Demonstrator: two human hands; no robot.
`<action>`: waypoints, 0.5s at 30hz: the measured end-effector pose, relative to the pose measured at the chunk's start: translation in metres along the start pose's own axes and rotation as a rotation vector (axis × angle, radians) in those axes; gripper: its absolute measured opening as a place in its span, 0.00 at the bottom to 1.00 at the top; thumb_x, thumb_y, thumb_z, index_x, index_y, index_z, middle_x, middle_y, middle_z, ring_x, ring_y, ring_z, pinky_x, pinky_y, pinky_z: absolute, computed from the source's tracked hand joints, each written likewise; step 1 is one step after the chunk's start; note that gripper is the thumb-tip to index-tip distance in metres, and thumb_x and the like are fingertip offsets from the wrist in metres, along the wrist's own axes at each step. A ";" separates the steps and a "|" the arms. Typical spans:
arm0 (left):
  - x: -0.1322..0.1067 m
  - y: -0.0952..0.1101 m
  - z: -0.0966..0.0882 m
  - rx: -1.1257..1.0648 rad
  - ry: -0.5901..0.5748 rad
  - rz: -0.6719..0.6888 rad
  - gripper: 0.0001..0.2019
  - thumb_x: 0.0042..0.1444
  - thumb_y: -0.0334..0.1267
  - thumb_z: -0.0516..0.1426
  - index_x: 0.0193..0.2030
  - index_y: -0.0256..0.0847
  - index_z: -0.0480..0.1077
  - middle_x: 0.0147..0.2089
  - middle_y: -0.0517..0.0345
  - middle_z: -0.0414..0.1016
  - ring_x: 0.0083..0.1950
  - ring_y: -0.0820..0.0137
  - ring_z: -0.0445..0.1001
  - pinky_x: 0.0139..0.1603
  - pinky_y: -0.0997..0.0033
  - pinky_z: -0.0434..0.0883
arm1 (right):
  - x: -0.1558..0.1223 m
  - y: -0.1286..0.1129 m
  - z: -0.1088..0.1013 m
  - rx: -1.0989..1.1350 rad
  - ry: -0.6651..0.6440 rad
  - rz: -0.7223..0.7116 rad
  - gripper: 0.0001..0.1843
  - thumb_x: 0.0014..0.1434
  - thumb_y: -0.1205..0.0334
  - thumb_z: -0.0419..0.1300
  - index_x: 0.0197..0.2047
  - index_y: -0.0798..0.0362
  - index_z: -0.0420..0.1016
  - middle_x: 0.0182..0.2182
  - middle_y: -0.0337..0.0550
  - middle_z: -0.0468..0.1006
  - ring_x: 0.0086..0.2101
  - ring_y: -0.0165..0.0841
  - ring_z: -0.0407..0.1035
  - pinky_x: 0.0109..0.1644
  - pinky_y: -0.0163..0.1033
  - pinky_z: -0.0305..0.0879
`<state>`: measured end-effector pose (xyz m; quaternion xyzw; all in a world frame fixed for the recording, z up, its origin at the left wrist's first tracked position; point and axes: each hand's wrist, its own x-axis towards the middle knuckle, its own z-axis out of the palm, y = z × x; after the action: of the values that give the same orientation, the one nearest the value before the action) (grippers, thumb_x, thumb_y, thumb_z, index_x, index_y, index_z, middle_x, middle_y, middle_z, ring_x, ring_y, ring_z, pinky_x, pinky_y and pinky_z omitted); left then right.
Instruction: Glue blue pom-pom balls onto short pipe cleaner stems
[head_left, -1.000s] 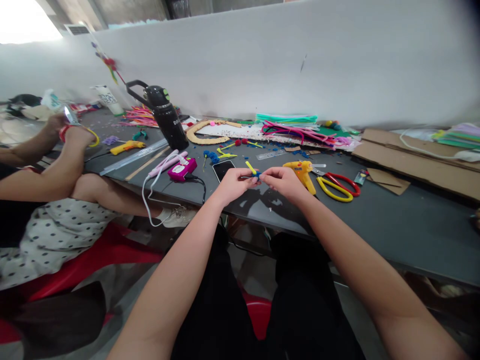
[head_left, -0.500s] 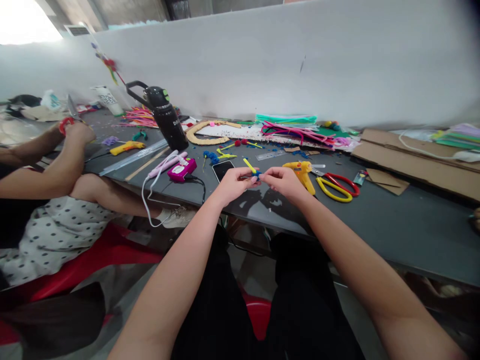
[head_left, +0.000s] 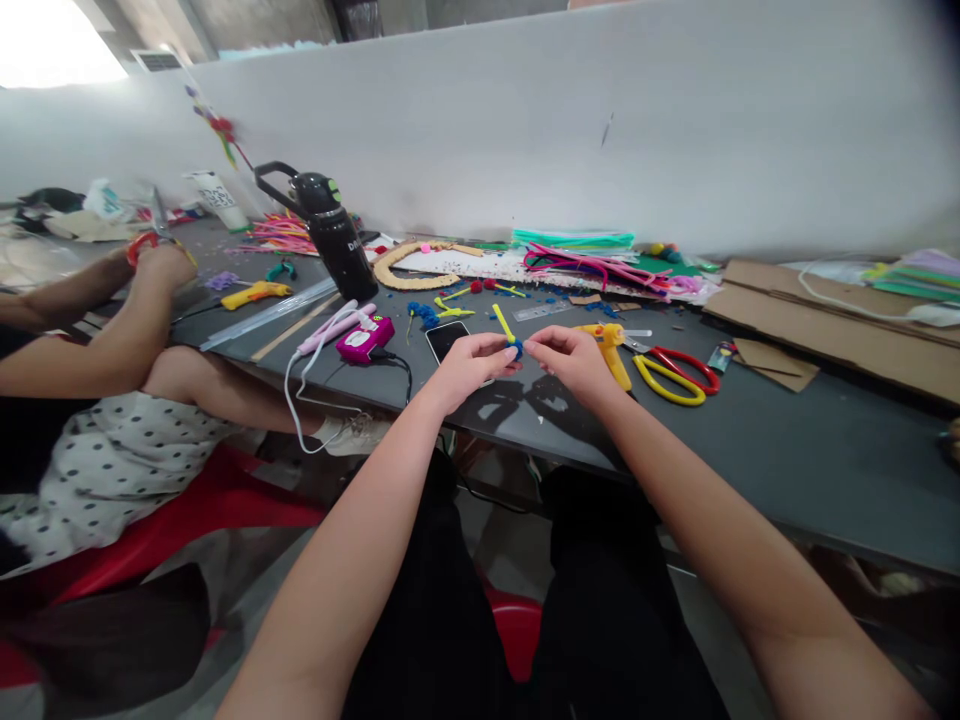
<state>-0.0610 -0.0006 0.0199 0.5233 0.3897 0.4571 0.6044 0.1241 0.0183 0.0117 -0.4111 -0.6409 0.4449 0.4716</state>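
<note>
Blue tuft; in left fingers; right fingers just beside; contact unclear

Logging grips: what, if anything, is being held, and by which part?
The left hand pinches a blue and yellow piece near its blue end; whether the right hand also grips it cannot be told.

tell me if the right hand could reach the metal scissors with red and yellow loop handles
Likely yes: the scissors lie with their handles uncovered, near the right hand, though the yellow plastic glue gun sits partly between.
</note>
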 end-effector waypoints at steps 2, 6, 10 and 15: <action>-0.001 0.001 0.001 0.017 -0.008 0.002 0.19 0.49 0.43 0.67 0.44 0.33 0.76 0.43 0.47 0.78 0.42 0.67 0.77 0.52 0.59 0.72 | 0.000 0.002 0.000 -0.006 -0.003 -0.005 0.16 0.49 0.49 0.66 0.32 0.55 0.77 0.25 0.39 0.75 0.24 0.27 0.62 0.29 0.36 0.60; -0.001 0.002 0.001 0.046 0.006 0.013 0.19 0.49 0.44 0.66 0.43 0.33 0.77 0.42 0.47 0.78 0.41 0.68 0.77 0.50 0.61 0.73 | 0.000 0.001 0.002 -0.021 -0.010 -0.011 0.16 0.49 0.51 0.66 0.33 0.55 0.78 0.26 0.41 0.77 0.25 0.29 0.65 0.30 0.37 0.62; 0.000 0.002 0.001 0.046 0.037 0.001 0.18 0.47 0.43 0.67 0.43 0.33 0.77 0.40 0.49 0.79 0.39 0.68 0.77 0.49 0.62 0.73 | -0.002 -0.002 0.002 -0.068 -0.009 -0.042 0.15 0.49 0.52 0.66 0.33 0.56 0.79 0.28 0.42 0.79 0.28 0.31 0.68 0.34 0.37 0.64; 0.000 0.002 0.002 0.036 0.060 -0.013 0.18 0.46 0.42 0.67 0.42 0.33 0.77 0.39 0.49 0.79 0.39 0.68 0.77 0.48 0.61 0.73 | -0.002 -0.001 0.002 -0.097 -0.020 -0.066 0.15 0.50 0.52 0.65 0.33 0.56 0.79 0.27 0.43 0.79 0.27 0.31 0.68 0.34 0.38 0.65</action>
<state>-0.0598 -0.0005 0.0224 0.5176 0.4191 0.4618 0.5858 0.1221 0.0161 0.0118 -0.4076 -0.6794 0.4018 0.4591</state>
